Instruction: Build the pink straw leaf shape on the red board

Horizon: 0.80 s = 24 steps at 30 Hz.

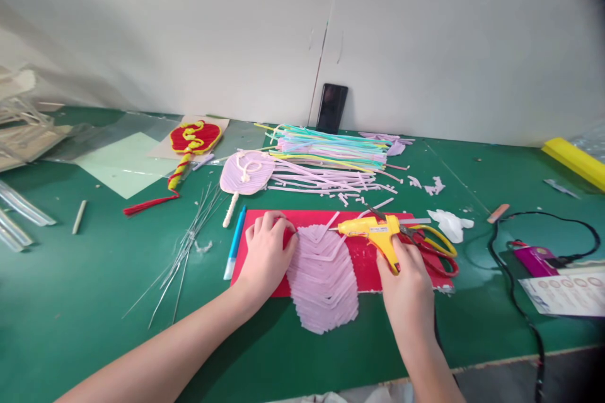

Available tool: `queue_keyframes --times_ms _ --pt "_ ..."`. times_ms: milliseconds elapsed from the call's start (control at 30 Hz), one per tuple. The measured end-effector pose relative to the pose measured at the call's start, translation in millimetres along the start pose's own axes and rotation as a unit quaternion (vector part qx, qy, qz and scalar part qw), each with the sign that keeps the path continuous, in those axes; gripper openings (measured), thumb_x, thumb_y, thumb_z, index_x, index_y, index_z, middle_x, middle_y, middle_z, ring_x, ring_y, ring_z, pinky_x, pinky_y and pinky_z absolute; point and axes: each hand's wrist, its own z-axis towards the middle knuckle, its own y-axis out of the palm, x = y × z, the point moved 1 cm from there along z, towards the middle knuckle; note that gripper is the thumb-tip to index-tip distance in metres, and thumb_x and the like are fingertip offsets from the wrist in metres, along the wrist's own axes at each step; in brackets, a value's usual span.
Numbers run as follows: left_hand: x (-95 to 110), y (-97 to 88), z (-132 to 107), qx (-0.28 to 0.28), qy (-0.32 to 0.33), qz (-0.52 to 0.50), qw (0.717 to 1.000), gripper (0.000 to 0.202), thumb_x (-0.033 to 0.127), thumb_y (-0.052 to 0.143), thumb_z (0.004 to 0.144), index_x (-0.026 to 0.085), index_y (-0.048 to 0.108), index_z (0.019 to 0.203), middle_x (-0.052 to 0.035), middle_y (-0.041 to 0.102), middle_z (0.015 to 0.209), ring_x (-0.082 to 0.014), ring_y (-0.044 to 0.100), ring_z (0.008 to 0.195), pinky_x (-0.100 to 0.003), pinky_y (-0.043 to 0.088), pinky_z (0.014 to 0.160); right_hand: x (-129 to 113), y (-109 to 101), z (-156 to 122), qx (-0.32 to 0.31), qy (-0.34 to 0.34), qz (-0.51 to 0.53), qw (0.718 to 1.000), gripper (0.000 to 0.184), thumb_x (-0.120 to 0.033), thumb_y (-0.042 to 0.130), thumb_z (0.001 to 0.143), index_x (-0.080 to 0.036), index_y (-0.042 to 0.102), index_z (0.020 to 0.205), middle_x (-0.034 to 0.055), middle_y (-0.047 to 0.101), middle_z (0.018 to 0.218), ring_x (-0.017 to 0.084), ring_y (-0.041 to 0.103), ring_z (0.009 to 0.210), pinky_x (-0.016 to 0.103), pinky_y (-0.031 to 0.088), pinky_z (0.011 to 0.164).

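Observation:
A leaf-shaped lilac piece (pixel 325 283), layered from slanted pipe-cleaner strips, lies partly on a red board (pixel 368 271) and partly over its near edge. My left hand (pixel 269 249) rests on the board with curled fingers, its thumb and fingertips gripping the upper left edge of the piece. In my right hand (pixel 401 277) is a yellow hot glue gun (pixel 373 230), its nozzle pointing left at the top of the piece. Short lilac strips (pixel 333 221) lie near the nozzle. Scissors (pixel 437 249) with red and yellow handles lie partly behind the glue gun.
Pipe cleaners (pixel 331 148) are heaped at the back, below a leaning phone (pixel 332 107). A lilac fan (pixel 247 171) and a red fan (pixel 195 137) lie to the left. Nearer are thin wires (pixel 186 249) and a blue pen (pixel 235 242). A black cable (pixel 515 315) runs down the right.

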Motion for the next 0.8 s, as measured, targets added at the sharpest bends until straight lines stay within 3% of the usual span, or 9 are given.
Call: queue_keyframes --times_ms 133,233,333,433,633,800 --pt "-1.9 2.1 -0.9 0.008 0.004 0.000 1.000 0.005 0.021 0.050 0.085 0.023 0.054 0.088 -0.0044 0.055 0.105 -0.0249 0.050 0.102 -0.045 0.038 0.089 13.0 -3.2 12.5 0.020 0.039 -0.015 0.999 0.047 -0.044 0.052 0.085 -0.009 0.061 0.115 0.0167 0.064 0.097 0.028 0.061 0.088 0.036 0.050 0.071" --pt "-3.2 3.7 -1.1 0.020 0.004 0.001 1.000 0.008 0.021 0.050 0.086 0.023 0.051 0.093 -0.0046 0.055 0.105 -0.0245 0.051 0.102 -0.045 0.038 0.089 40.9 -9.0 28.0 0.019 0.122 -0.014 0.992 0.053 -0.050 0.060 0.075 -0.010 0.064 0.108 0.0157 0.066 0.092 0.029 0.061 0.083 0.037 0.049 0.070" --pt "-0.2 0.6 -1.8 0.035 0.009 0.003 0.999 0.007 0.022 0.048 0.088 0.021 0.050 0.095 -0.0055 0.055 0.105 -0.0245 0.050 0.102 -0.044 0.038 0.088 71.9 -17.9 41.3 -0.042 0.286 -0.019 0.957 0.052 -0.055 0.065 0.065 -0.015 0.068 0.098 0.0107 0.067 0.079 0.027 0.060 0.068 0.037 0.047 0.061" --pt "7.5 -7.3 -6.1 0.054 0.032 0.005 0.998 0.010 0.023 0.046 0.091 0.021 0.051 0.098 -0.0067 0.053 0.111 -0.0234 0.049 0.104 -0.042 0.037 0.089 88.7 -25.2 47.0 -0.128 0.361 -0.018 0.924 0.053 -0.061 0.062 0.063 -0.018 0.067 0.095 0.0082 0.066 0.073 0.027 0.060 0.063 0.036 0.045 0.058" --pt "21.9 -9.8 -21.9 0.016 0.246 0.055 0.968 0.013 0.025 0.046 0.094 0.022 0.059 0.092 -0.0019 0.061 0.094 -0.0175 0.052 0.083 -0.032 0.037 0.072 90.5 -18.1 40.8 -0.165 0.304 -0.009 0.938 0.062 -0.062 0.060 0.063 -0.020 0.064 0.107 0.0098 0.069 0.090 0.030 0.063 0.076 0.036 0.047 0.063" --pt "21.3 0.0 -22.4 -0.004 0.251 0.078 0.965 0.017 0.022 0.044 0.095 0.020 0.061 0.091 -0.0022 0.061 0.093 -0.0175 0.051 0.079 -0.032 0.037 0.069 89.7 -10.0 33.3 -0.134 0.259 -0.038 0.956 0.065 -0.060 0.058 0.065 -0.016 0.062 0.112 0.0142 0.069 0.095 0.032 0.063 0.078 0.038 0.047 0.064"
